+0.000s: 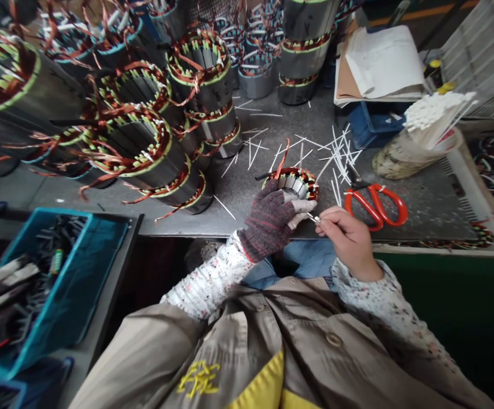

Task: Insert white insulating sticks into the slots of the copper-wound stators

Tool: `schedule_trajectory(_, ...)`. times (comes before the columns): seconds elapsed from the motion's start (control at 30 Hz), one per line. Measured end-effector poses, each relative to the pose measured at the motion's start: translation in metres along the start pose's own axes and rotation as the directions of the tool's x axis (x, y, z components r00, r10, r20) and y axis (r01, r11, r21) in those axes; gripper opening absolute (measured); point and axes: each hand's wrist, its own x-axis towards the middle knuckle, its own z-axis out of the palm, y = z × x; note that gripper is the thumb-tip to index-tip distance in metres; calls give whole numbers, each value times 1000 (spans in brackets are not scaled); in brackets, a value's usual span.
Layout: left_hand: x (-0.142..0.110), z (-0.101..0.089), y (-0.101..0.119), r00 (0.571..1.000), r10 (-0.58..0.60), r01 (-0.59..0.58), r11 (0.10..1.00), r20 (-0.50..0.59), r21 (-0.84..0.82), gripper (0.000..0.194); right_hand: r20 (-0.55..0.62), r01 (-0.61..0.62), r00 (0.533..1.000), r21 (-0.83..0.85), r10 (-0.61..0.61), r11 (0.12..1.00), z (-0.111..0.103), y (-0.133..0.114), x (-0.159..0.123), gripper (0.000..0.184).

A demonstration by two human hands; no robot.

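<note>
Wound ring (298,185) partly behind left hand (269,218); teal bin (95,272) cropped

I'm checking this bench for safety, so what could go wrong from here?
The bare right hand works close to the wound ring, so its wire might scratch the fingers; only the left hand is gloved. The red-handled scissors lie just beyond the right hand and could be knocked. Loose white sticks are scattered nearby, and a sleeve might sweep some away.
</note>
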Motion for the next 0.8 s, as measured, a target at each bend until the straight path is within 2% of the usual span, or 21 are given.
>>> schedule_trajectory(0.07,0,-2,-1,999,18,-18,1000,26,-3,28,-1,3,1000,-45,-3,999,2,0,1,30)
schedule_trajectory(0.13,0,-2,-3,999,34,-33,999,36,-22,28,6,-45,999,-110,46,993,5,3,6,34)
schedule_trajectory(0.2,1,-1,-5,999,49,-49,998,8,-44,27,5,-93,995,-153,95,984,7,5,11,38)
schedule_trajectory(0.3,0,2,-7,998,60,-61,997,-35,-44,26,-29,-86,996,-198,82,976,8,3,15,35)
schedule_trajectory(0.4,-2,1,-5,998,63,-63,998,0,5,26,38,-50,997,-289,63,956,10,-9,13,32)
schedule_trajectory(0.47,-1,-2,-1,998,67,-67,996,7,51,27,105,-36,992,-299,71,954,11,-21,12,37)
schedule_trajectory(0.6,2,-6,8,994,91,-87,993,-55,78,27,141,-7,990,-99,21,995,0,-46,15,44)
schedule_trajectory(0.7,2,-4,11,989,73,-63,995,-126,81,23,82,17,996,34,-20,999,-11,-56,19,45)
schedule_trajectory(0.77,1,-3,11,985,44,-34,997,-169,63,17,96,-37,995,139,24,990,-13,-55,20,47)
schedule_trajectory(0.8,0,-3,9,985,44,-35,998,-169,56,14,140,-101,988,216,72,971,-11,-52,19,49)
